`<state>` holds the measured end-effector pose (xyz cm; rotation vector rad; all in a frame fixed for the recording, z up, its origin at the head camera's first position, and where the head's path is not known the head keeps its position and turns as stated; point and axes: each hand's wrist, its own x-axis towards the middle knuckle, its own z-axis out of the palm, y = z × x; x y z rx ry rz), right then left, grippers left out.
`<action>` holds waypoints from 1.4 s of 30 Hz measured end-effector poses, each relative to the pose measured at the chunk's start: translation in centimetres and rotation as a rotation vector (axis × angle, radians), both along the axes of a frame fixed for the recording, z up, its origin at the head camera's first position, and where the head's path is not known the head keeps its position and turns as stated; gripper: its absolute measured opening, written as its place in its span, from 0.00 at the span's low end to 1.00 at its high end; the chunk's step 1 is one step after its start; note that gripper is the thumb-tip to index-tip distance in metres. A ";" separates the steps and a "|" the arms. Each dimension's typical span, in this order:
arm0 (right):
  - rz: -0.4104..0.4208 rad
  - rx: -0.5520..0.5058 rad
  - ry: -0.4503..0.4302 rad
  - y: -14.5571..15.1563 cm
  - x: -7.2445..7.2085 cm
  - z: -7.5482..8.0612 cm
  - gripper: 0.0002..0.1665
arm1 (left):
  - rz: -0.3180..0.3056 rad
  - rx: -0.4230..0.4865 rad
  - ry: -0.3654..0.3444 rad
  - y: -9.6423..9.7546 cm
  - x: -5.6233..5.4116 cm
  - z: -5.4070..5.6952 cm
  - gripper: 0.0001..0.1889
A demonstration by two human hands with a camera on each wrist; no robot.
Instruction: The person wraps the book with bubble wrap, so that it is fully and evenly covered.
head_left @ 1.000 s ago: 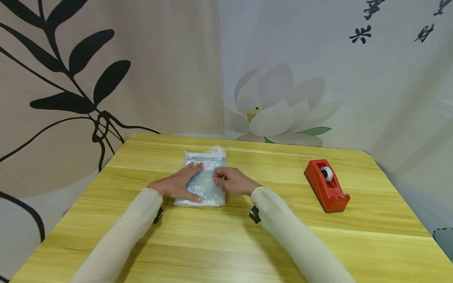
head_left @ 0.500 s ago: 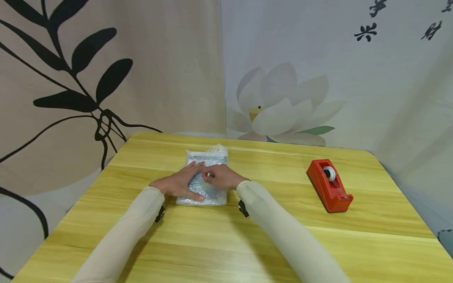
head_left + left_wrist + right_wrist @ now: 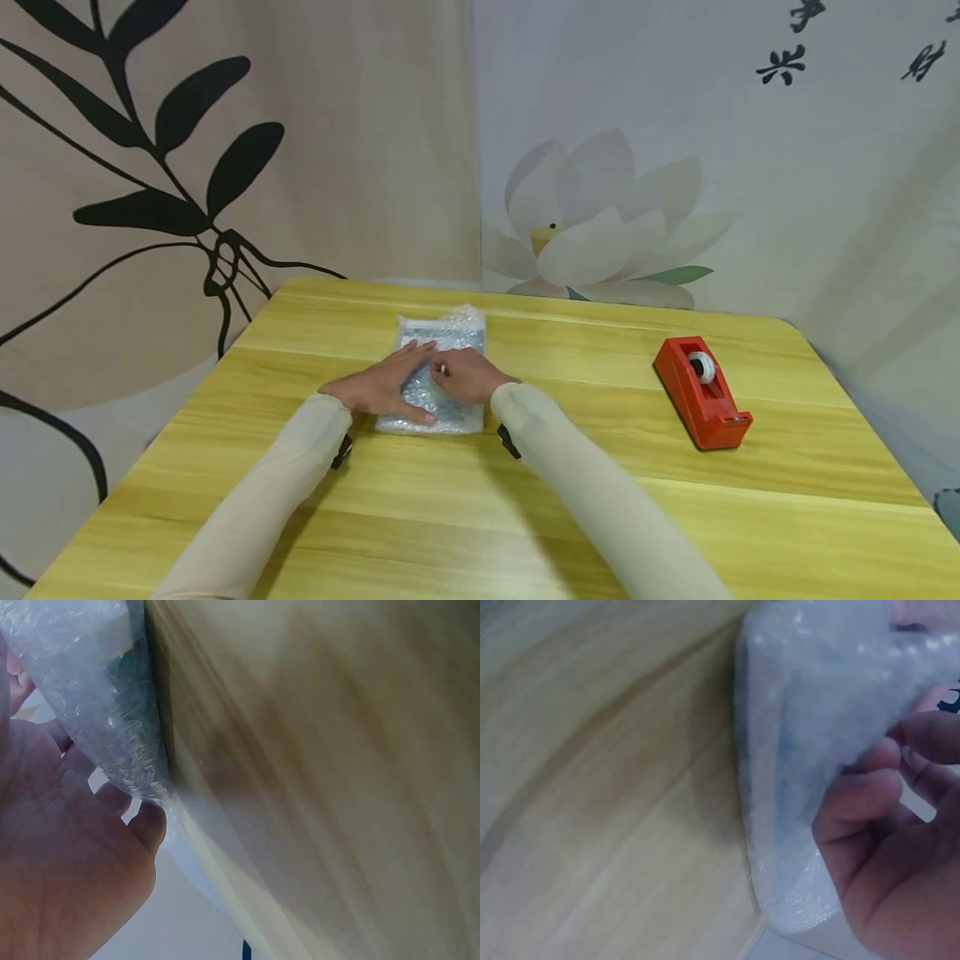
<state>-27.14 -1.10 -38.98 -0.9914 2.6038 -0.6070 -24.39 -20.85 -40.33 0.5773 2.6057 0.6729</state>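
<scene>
A flat item wrapped in bubble wrap (image 3: 457,410) lies on the wooden table; what is inside shows only as a bluish-grey blur. My left hand (image 3: 386,387) rests on its left part with fingers spread and thumb near the lower edge. Beside it, my right hand (image 3: 467,375) has its fingers curled and thumb and forefinger tips together over the middle of the package. In the right wrist view, the curled fingertips of my right hand (image 3: 900,840) touch the bubble wrap (image 3: 810,727). No separate thing shows between them.
A red tape dispenser (image 3: 701,393) with a white roll stands at the right of the table (image 3: 585,517). Behind the table's far edge hangs a cloth backdrop (image 3: 375,142) printed with leaves and a lotus.
My right hand has moved left across the package, from near its right edge to its middle, close to the left hand. The left hand and the package keep their places.
</scene>
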 end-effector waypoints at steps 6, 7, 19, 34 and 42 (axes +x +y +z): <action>-0.004 0.058 -0.037 -0.5 0.1 0.2 0.10 | 0.001 -0.001 0.007 -0.1 0.0 0.1 0.62; -0.008 0.068 -0.041 -0.6 0.1 0.2 0.11 | 0.003 -0.002 0.006 -0.1 0.1 0.1 0.63; -0.077 0.156 -0.010 -1.6 0.2 -0.1 0.10 | 0.018 0.016 -0.007 -0.1 0.4 0.1 0.64; -0.286 0.256 -0.003 -1.8 -0.2 0.0 0.29 | 0.003 -0.015 0.023 0.3 0.1 0.0 0.64; -0.375 0.088 -0.133 0.2 -1.7 -0.7 0.25 | -0.023 -0.045 0.032 0.0 0.1 0.0 0.63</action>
